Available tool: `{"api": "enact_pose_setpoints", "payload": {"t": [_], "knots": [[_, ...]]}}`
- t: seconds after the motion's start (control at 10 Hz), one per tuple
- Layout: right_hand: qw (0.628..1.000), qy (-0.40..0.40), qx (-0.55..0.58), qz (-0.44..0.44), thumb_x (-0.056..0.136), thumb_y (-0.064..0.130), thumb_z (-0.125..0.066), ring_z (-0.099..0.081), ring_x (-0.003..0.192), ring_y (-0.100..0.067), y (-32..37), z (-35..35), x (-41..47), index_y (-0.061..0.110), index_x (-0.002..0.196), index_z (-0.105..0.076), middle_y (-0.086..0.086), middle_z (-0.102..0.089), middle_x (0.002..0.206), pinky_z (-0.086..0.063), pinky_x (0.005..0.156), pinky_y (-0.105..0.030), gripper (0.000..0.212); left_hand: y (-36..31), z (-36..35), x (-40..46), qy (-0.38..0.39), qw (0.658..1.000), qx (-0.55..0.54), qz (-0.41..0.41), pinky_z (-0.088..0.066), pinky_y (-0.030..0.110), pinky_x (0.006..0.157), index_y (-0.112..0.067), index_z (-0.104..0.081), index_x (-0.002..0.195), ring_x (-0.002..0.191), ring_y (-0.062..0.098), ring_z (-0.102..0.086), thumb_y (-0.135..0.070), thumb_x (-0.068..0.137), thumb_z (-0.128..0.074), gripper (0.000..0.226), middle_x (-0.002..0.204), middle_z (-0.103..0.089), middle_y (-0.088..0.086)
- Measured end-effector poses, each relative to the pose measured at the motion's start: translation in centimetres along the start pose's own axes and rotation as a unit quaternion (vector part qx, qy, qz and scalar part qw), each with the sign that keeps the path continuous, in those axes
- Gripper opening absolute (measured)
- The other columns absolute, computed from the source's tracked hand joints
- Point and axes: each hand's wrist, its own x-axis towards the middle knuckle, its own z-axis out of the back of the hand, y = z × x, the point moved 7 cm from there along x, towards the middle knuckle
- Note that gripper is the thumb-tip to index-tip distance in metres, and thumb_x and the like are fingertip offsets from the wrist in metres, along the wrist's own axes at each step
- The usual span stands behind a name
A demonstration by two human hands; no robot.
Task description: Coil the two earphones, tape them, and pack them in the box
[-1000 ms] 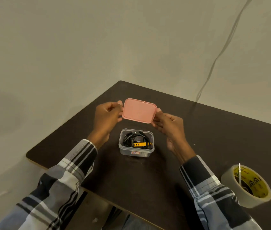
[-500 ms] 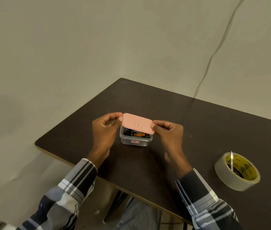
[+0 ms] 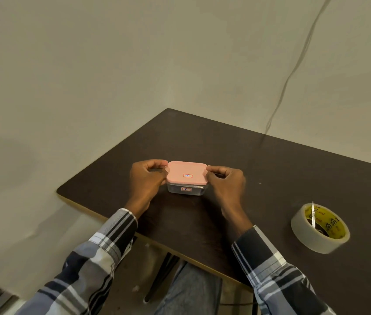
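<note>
A small clear plastic box [image 3: 185, 190] stands on the dark table [image 3: 282, 169], with a pink lid [image 3: 186, 172] lying flat on top of it. A small red-framed label shows on the lid and another on the box's front wall. My left hand [image 3: 147, 178] pinches the lid's left edge between thumb and fingers. My right hand [image 3: 226, 180] pinches its right edge the same way. The earphones inside the box are hidden by the lid.
A roll of clear tape [image 3: 319, 227] with a yellow printed core lies at the table's right, its loose end sticking up. A thin cable [image 3: 293, 71] hangs down the wall behind. The table's near edge [image 3: 102, 215] runs diagonally below my left wrist.
Both hands lowered the pink lid from above the open box down onto it. It now sits flat, covering the earphones that were visible inside.
</note>
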Motion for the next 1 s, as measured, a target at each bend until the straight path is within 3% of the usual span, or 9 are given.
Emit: {"api": "enact_pose_setpoints", "payload": {"t": [0.1, 0.3, 0.5, 0.6, 0.8, 1.0], "knots": [[1.000, 0.007, -0.020, 0.019, 0.089, 0.013, -0.073, -0.070, 0.094, -0.012, 0.1, 0.0, 0.0, 0.010, 0.105, -0.077, -0.004, -0.076, 0.106, -0.061, 0.078, -0.031, 0.017, -0.6, -0.1, 0.4, 0.014, 0.996, 0.077, -0.037, -0.062, 0.037, 0.076, -0.010, -0.073, 0.107, 0.097, 0.020, -0.071, -0.008, 0.088, -0.069, 0.019, 0.106, -0.074, 0.009], [0.999, -0.021, -0.014, 0.045, 0.090, 0.014, -0.071, -0.067, 0.090, -0.004, -0.8, 0.0, -0.7, 0.014, 0.105, -0.077, -0.001, -0.076, 0.106, -0.061, 0.079, -0.031, 0.017, -1.9, -0.7, 0.5, 0.073, 0.963, 0.233, -0.116, -0.048, 0.025, 0.093, -0.011, -0.068, 0.121, 0.117, 0.019, -0.060, -0.010, 0.093, -0.063, 0.029, 0.130, -0.064, 0.007], [0.999, 0.013, -0.023, 0.038, 0.092, 0.012, -0.068, -0.069, 0.093, -0.009, -0.2, -0.2, -0.1, 0.012, 0.103, -0.078, -0.002, -0.076, 0.105, -0.062, 0.074, -0.029, 0.015, -2.6, -1.3, 0.9, 0.111, 0.920, 0.342, -0.155, -0.046, 0.023, 0.090, -0.014, -0.067, 0.123, 0.118, 0.020, -0.060, -0.016, 0.092, -0.064, 0.031, 0.131, -0.063, 0.004], [0.996, 0.033, -0.054, 0.057, 0.094, 0.013, -0.064, -0.070, 0.099, -0.014, 0.5, -0.1, -0.2, 0.012, 0.105, -0.077, -0.003, -0.076, 0.108, -0.061, 0.076, -0.030, 0.017, -3.1, -1.6, 0.8, 0.116, 0.900, 0.381, -0.179, -0.052, 0.032, 0.092, -0.012, -0.070, 0.119, 0.112, 0.021, -0.062, -0.016, 0.090, -0.063, 0.029, 0.129, -0.064, 0.005], [0.987, 0.067, -0.117, 0.093, 0.096, 0.023, -0.063, -0.068, 0.108, -0.017, 1.4, 0.3, -0.8, 0.014, 0.116, -0.074, -0.003, -0.073, 0.119, -0.057, 0.092, -0.037, 0.025, -4.3, -1.8, -0.2, 0.126, 0.880, 0.417, -0.186, -0.053, 0.036, 0.087, -0.009, -0.069, 0.118, 0.109, 0.027, -0.063, -0.016, 0.090, -0.064, 0.029, 0.123, -0.066, 0.010], [0.987, 0.074, -0.110, 0.092, 0.094, 0.037, -0.066, -0.063, 0.119, -0.020, 2.3, 1.2, -0.7, 0.015, 0.128, -0.066, -0.004, -0.067, 0.131, -0.053, 0.101, -0.042, 0.041, -5.9, -2.6, -0.4, 0.110, 0.888, 0.405, -0.187, -0.047, 0.035, 0.097, -0.014, -0.061, 0.128, 0.120, 0.024, -0.058, -0.026, 0.091, -0.064, 0.039, 0.135, -0.060, 0.005]]}}
